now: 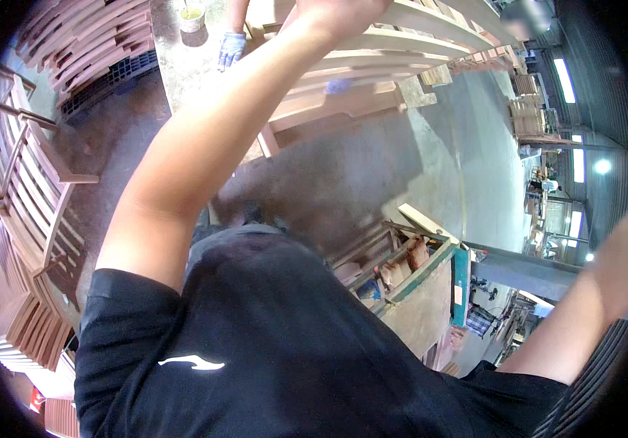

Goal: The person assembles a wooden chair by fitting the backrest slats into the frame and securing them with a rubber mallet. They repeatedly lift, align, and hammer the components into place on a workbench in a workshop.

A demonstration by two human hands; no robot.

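Frame of pale wooden slats (387,60) fills the far centre. The person's left hand (343,14) reaches in front of it; its fingers are out of view, so their state and any contact cannot be told. Just left, a co-worker's gloved hand (231,50) hangs by a workbench (182,69) bearing a cup (192,20). The right hand (621,266) blurs at the right rim, fingers unreadable. Reaching seems the present step; moving on calls for clearing that glove.

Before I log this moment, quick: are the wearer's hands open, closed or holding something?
Left hand: cannot tell; cut off by the top edge.
Right hand: cannot tell; blurred at the right rim.
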